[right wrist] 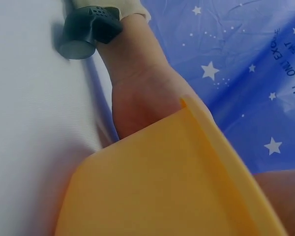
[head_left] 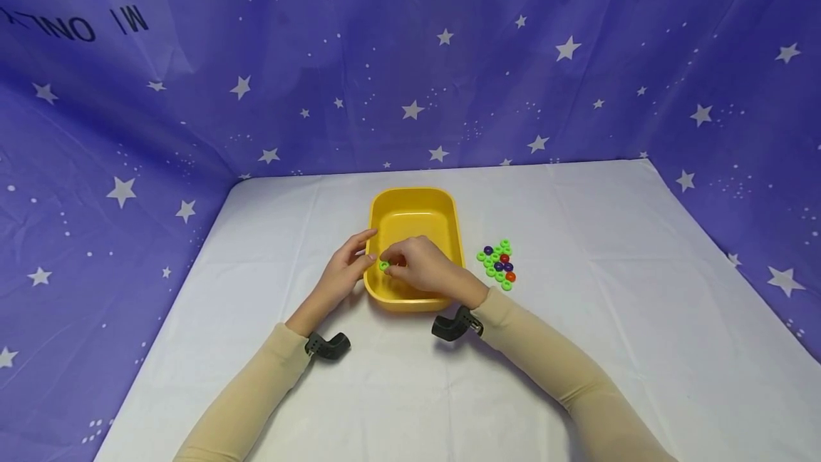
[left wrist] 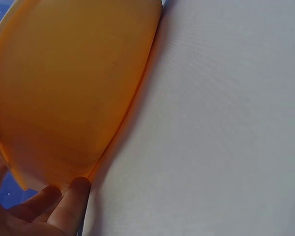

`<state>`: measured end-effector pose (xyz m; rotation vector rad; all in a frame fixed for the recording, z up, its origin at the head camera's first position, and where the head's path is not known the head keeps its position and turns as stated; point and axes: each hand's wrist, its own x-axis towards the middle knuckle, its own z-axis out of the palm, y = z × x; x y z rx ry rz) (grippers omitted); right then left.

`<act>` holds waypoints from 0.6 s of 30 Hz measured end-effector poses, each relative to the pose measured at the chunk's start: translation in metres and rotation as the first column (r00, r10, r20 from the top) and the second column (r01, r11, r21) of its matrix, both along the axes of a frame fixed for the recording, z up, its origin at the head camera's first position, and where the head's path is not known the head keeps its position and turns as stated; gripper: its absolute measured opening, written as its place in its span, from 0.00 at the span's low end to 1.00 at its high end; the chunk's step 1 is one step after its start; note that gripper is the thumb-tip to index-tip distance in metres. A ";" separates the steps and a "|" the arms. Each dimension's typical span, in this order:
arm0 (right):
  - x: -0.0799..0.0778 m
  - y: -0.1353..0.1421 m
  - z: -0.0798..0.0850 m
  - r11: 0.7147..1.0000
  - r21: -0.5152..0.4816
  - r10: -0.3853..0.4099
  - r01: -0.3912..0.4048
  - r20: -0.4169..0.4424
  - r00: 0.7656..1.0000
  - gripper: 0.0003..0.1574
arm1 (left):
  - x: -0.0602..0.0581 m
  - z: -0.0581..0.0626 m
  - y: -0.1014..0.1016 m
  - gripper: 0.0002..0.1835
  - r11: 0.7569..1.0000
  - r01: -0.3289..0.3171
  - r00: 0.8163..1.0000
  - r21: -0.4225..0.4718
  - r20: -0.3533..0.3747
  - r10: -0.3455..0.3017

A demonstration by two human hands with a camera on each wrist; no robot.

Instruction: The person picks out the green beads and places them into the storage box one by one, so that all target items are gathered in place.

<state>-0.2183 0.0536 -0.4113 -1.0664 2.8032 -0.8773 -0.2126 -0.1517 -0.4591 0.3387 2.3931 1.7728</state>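
A yellow plastic basin (head_left: 413, 306) with rounded corners stands on the white table. My left hand (head_left: 343, 267) holds its left side, with thumb and index finger at the rim and other fingers (left wrist: 73, 204) against the outer wall in the left wrist view. My right hand (head_left: 420, 264) reaches over the right rim into the basin. Its thumb and fingertips pinch a green ring-shaped bead (head_left: 384, 265) near the left inner wall. In the right wrist view, the basin wall (right wrist: 137, 182) hides the right fingers.
Right of the basin, several ring-shaped beads (head_left: 495, 257) in green, purple and red lie in a flat cluster on the white tablecloth (head_left: 577, 248). A purple star-patterned curtain (head_left: 410, 77) encloses the back and sides. Both wrists wear black camera mounts (head_left: 328, 346).
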 end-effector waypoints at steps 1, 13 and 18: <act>0.000 0.000 0.000 1.000 0.009 0.000 0.000 0.003 1.000 0.12 | 0.000 0.000 0.000 0.29 1.000 -0.001 1.000 0.000 -0.002 0.001; 0.001 -0.001 -0.004 0.983 0.173 0.046 -0.059 0.078 0.996 0.12 | 0.001 -0.001 0.000 0.29 1.000 -0.007 1.000 -0.001 0.008 0.007; 0.003 -0.001 -0.005 0.974 0.203 0.084 -0.103 0.098 0.992 0.10 | 0.001 0.000 0.001 0.29 1.000 -0.008 1.000 -0.005 0.004 0.008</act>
